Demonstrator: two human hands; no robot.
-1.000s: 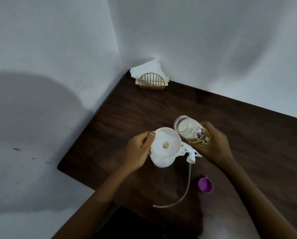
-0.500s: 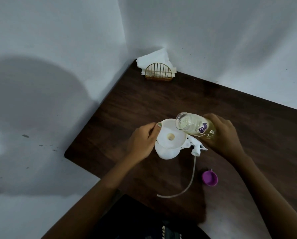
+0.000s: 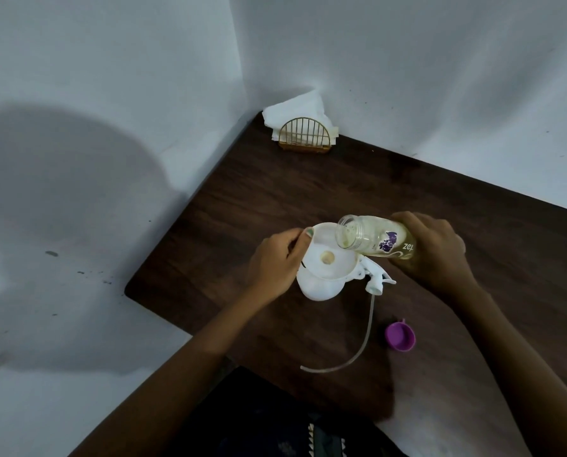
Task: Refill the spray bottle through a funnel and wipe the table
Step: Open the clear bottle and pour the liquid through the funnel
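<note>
A white funnel (image 3: pixel 318 255) sits in the mouth of the white spray bottle (image 3: pixel 311 286), which stands on the dark wooden surface (image 3: pixel 308 199). The left hand (image 3: pixel 275 262) pinches the funnel's rim on its left side, its grip closed on that edge. The right hand (image 3: pixel 437 252) grips a clear refill bottle (image 3: pixel 374 240) holding yellowish liquid, tilted almost flat, with its open mouth over the funnel's right rim. Just right of the funnel lies the white spray head (image 3: pixel 475 280), its thin tube (image 3: pixel 361 344) curving toward the surface's near edge. A purple cap (image 3: pixel 400 336) lies open side up, near and right of the funnel. Well beyond the funnel, in the corner, a wire napkin holder (image 3: pixel 303 135) stands with white napkins (image 3: pixel 295 108).
</note>
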